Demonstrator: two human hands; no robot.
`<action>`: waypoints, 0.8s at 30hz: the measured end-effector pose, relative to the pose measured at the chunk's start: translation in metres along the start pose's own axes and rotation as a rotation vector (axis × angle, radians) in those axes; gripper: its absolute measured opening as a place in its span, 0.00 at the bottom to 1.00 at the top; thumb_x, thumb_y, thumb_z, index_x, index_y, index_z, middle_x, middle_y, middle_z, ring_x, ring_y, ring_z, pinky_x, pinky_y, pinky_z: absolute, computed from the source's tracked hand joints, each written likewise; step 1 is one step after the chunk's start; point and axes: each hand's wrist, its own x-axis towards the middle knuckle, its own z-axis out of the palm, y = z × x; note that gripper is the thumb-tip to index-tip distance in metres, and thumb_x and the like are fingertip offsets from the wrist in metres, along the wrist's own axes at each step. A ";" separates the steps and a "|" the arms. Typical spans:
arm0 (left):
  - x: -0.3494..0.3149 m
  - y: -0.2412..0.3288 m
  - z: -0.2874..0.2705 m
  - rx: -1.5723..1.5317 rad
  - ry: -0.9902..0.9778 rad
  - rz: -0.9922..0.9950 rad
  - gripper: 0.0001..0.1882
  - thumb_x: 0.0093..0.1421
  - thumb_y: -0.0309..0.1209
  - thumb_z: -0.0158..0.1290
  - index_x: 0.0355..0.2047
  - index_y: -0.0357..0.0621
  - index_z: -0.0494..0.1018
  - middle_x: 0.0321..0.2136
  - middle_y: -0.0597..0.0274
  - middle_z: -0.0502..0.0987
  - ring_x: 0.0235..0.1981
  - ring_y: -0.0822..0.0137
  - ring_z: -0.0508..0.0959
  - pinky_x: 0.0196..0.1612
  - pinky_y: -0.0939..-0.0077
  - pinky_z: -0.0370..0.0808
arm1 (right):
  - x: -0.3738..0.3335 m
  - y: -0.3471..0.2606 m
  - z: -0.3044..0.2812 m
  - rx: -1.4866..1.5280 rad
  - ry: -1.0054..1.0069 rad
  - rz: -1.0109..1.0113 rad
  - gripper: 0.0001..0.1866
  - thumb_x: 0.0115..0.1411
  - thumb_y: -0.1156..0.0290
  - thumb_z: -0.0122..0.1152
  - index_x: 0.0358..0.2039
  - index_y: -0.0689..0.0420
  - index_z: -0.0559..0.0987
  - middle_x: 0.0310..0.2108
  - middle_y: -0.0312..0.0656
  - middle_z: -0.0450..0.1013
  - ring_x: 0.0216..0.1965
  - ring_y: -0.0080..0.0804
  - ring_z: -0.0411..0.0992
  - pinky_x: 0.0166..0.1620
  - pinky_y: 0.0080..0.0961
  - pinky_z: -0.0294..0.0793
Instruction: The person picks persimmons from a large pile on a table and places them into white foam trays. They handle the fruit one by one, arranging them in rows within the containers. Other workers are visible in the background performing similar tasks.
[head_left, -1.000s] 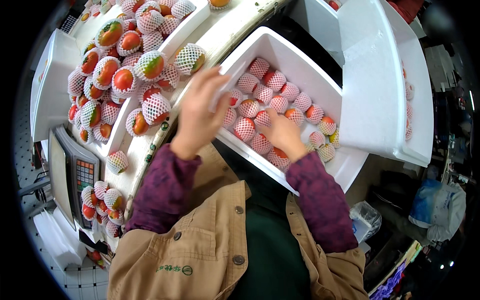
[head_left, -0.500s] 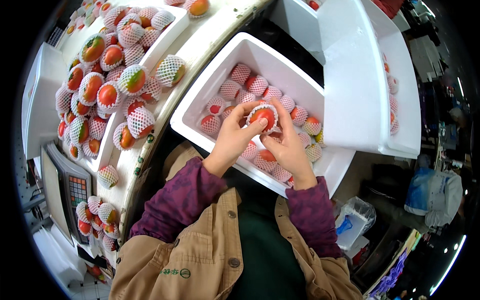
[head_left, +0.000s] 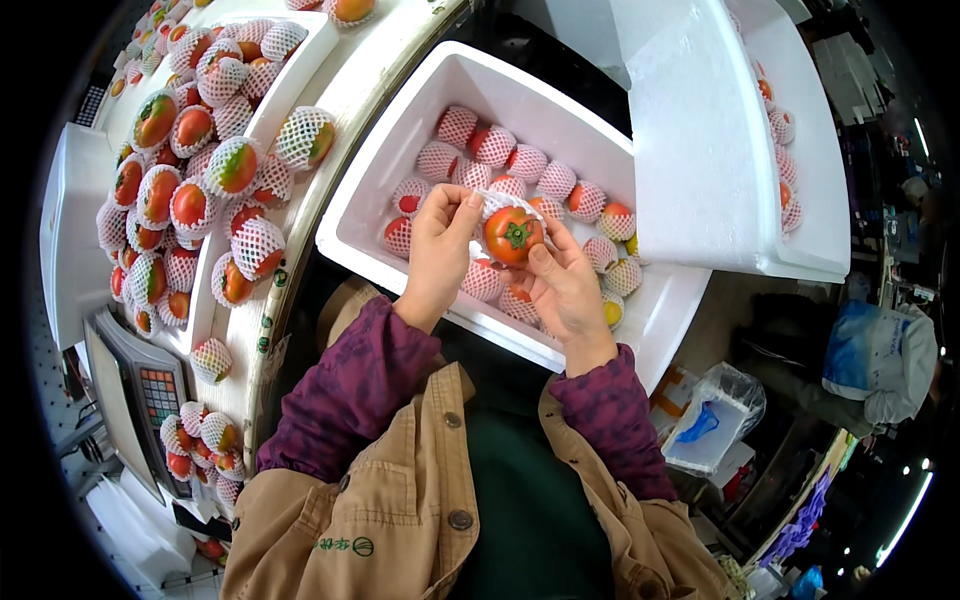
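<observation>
A red tomato (head_left: 508, 240) with a green stem end facing up is between my hands, above a white foam box (head_left: 400, 150). My right hand (head_left: 572, 300) holds the tomato from the right, its thumb against the tomato's side. My left hand (head_left: 437, 250) pinches the edge of a white foam net sleeve (head_left: 496, 200) between thumb and fingers. The sleeve is drawn back, so most of the tomato shows bare. Beneath my hands, several netted tomatoes (head_left: 493, 146) lie in the box, partly hidden by them.
On the table at left, netted tomatoes (head_left: 190, 205) are heaped in and around a white tray. A scale (head_left: 135, 385) with a keypad stands nearer. Another foam box (head_left: 700, 140) with netted tomatoes is at right. A plastic-wrapped white container (head_left: 715, 420) sits on the lower right.
The net sleeve has been pulled back and the tomato turned, so its green stem end shows. My left hand has shifted left onto the sleeve. The view has shifted slightly.
</observation>
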 end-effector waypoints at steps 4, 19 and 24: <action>0.001 0.002 0.002 -0.057 0.014 -0.035 0.06 0.62 0.30 0.48 0.33 0.39 0.67 0.27 0.70 0.69 0.27 0.81 0.66 0.31 0.86 0.64 | 0.001 -0.004 -0.001 0.005 -0.004 0.017 0.28 0.58 0.74 0.54 0.57 0.63 0.57 0.44 0.49 0.67 0.39 0.36 0.73 0.40 0.30 0.76; -0.002 0.010 0.004 0.089 -0.276 -0.071 0.17 0.55 0.30 0.56 0.43 0.39 0.65 0.34 0.65 0.70 0.34 0.76 0.70 0.37 0.83 0.68 | 0.005 -0.002 -0.010 -0.234 0.233 0.111 0.18 0.57 0.68 0.59 0.43 0.57 0.62 0.28 0.39 0.69 0.22 0.24 0.71 0.22 0.16 0.71; -0.001 0.021 0.011 0.120 -0.292 -0.234 0.25 0.51 0.21 0.57 0.48 0.40 0.60 0.43 0.56 0.67 0.42 0.69 0.72 0.44 0.76 0.71 | 0.006 -0.002 -0.006 -0.205 0.260 -0.057 0.12 0.57 0.72 0.57 0.39 0.58 0.66 0.26 0.36 0.69 0.21 0.21 0.69 0.20 0.11 0.67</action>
